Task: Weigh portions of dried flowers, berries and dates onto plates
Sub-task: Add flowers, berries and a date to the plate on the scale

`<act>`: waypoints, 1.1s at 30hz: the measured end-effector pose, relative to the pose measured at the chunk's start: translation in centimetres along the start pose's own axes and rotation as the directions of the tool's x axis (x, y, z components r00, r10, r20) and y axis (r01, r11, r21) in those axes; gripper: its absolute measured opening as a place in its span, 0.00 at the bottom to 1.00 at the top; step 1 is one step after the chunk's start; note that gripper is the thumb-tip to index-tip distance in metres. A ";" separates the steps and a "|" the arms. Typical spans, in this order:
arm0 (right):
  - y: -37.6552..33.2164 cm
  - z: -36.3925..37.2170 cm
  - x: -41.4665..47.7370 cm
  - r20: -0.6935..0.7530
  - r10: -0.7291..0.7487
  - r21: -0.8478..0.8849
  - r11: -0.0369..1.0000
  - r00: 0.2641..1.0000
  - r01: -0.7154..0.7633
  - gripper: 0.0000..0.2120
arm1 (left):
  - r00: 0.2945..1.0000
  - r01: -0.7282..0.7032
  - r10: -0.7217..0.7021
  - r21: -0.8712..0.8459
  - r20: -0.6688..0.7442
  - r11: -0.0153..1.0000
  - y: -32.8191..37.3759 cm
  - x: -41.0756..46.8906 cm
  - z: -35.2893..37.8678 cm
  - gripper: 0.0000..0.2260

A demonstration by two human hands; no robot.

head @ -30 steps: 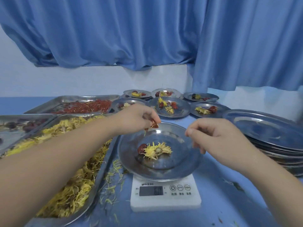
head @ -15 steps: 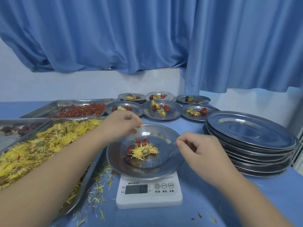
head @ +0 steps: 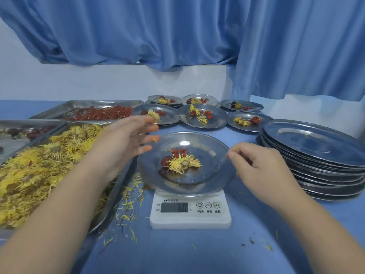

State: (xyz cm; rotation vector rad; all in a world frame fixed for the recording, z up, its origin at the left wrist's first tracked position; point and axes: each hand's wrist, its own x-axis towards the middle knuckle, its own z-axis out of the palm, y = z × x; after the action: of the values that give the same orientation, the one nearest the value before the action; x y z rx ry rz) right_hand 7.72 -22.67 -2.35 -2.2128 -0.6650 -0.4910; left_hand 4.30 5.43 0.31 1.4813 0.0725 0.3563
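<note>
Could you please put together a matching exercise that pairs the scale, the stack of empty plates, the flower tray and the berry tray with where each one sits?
Things:
1. scale
2. stack of empty plates
3. flower tray
4. berry tray

Places:
A. back left, behind another tray
B. right side of the table
C. near left, beside the scale
D. front middle, under a plate holding one portion

Pairs: 1-D, 2-B, 3-C, 4-A

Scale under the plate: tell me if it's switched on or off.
On. The scale shows digits on its display, apparently 6.0, while the plate holding a flower, berries and a date sits on it.
</note>
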 end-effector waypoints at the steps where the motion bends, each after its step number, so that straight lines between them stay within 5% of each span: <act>1: 0.1 0.0 0.0 -0.003 0.015 -0.010 1.000 1.000 -0.015 0.09 | 0.999 0.003 -0.005 -0.034 -0.049 0.999 0.0 0.0 -0.3 0.09; 7: 0.4 0.3 0.0 -0.046 0.161 -0.030 0.986 0.986 -0.163 0.16 | 0.965 0.050 -0.025 0.090 -0.260 0.995 -0.3 0.3 -0.6 0.07; 14: 0.6 0.3 -0.1 -0.002 0.331 -0.032 0.943 0.944 -0.331 0.24 | 0.971 0.125 -0.082 0.183 -0.224 0.975 -0.4 0.2 0.0 0.12; 20: 0.8 0.0 0.0 0.154 0.548 0.119 0.816 0.822 -0.566 0.24 | 0.972 0.140 -0.100 0.181 -0.213 0.973 -0.3 0.0 0.0 0.12; 29: 0.6 0.1 -0.1 0.467 0.525 0.345 0.632 0.711 -0.694 0.11 | 0.980 0.115 -0.092 0.125 -0.179 0.986 0.0 -0.4 0.1 0.10; 33: 0.2 0.0 -0.1 0.525 0.491 0.509 0.474 0.695 -0.719 0.09 | 0.984 0.078 -0.064 0.080 -0.168 0.994 0.2 -0.6 0.2 0.10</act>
State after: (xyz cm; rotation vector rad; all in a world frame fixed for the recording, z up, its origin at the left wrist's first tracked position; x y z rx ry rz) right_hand 7.79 -22.77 -2.51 -1.6137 -0.0882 0.4597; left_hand 3.78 5.09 0.44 1.5284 0.2756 0.4217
